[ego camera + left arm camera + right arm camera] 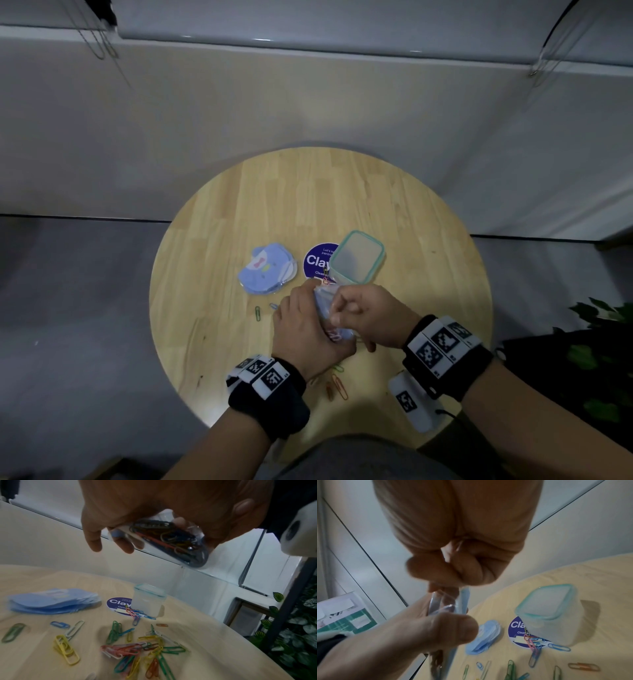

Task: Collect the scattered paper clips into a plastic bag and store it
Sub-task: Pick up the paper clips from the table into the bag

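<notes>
A small clear plastic bag (327,313) with several coloured paper clips inside is held above the round wooden table (342,192). My left hand (303,320) grips it from the left, fingers curled under it. My right hand (346,308) pinches its upper edge from the right. In the left wrist view the bag (173,539) bulges with clips under my palm. Several loose paper clips (137,649) lie scattered on the table below my hands, and a green one (257,313) lies further left. In the right wrist view my curled fingers (453,568) pinch the bag's rim (447,601).
An open clear box with a teal rim (358,262) stands just beyond my hands on a purple round sticker (317,260). A stack of blue shaped cards (267,270) lies to its left. Green plant leaves (603,342) stand at the right.
</notes>
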Demonstrator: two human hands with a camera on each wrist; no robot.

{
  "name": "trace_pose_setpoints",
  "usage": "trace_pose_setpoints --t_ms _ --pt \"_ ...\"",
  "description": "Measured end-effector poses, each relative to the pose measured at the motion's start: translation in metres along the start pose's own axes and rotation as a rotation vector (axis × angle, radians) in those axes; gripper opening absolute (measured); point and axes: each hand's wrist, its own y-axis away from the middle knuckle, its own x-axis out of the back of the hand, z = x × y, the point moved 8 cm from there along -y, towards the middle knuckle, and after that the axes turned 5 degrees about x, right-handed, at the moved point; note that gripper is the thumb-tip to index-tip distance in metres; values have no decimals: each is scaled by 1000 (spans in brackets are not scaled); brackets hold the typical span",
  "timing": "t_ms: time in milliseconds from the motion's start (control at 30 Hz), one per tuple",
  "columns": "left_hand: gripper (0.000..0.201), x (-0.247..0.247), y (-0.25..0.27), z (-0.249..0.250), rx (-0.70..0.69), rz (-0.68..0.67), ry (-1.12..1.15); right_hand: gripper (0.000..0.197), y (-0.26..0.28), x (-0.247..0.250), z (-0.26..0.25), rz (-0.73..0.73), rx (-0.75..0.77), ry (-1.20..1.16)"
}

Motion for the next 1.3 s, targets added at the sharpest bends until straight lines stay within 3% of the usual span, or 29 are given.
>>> trace_pose_setpoints --t_ms 133,233,300,367,467,533,600,667,833,933,1033,1133,1233,1300 --pt "74 3 -8 -20 23 17 90 11 -1 40 1 397 125 -171" --pt "71 4 -2 -45 71 -4 83 16 -11 65 59 568 -32 -108" --pt "77 6 8 -54 85 4 102 11 -20 63 99 502 -147 142" --pt "80 9 19 -58 73 19 126 21 -29 47 124 339 -208 399" --pt "86 6 28 -65 82 -23 107 46 -46 8 130 68 -141 646" --pt "89 7 31 -70 99 -39 95 58 -60 -12 119 -22 -44 752" --pt "89 11 31 -73 88 -33 89 67 -76 -16 110 5 -24 793" --pt "88 15 31 -75 69 -15 88 70 -87 -6 113 84 -103 764" --pt "86 20 31 -77 59 6 77 46 -92 20 122 201 -266 761" --pt "87 20 27 -74 50 6 44 36 -101 16 119 130 -245 840" --pt "86 21 22 -75 56 4 11 60 -120 -8 113 -40 -130 875" --pt "85 24 17 -76 39 14 2 81 -133 -26 114 -192 -161 937" --pt "84 28 14 -76 20 27 1 82 -136 -33 125 -230 -192 959" --pt "83 28 13 -78 33 27 -1 80 -126 -38 130 -228 -112 1011"
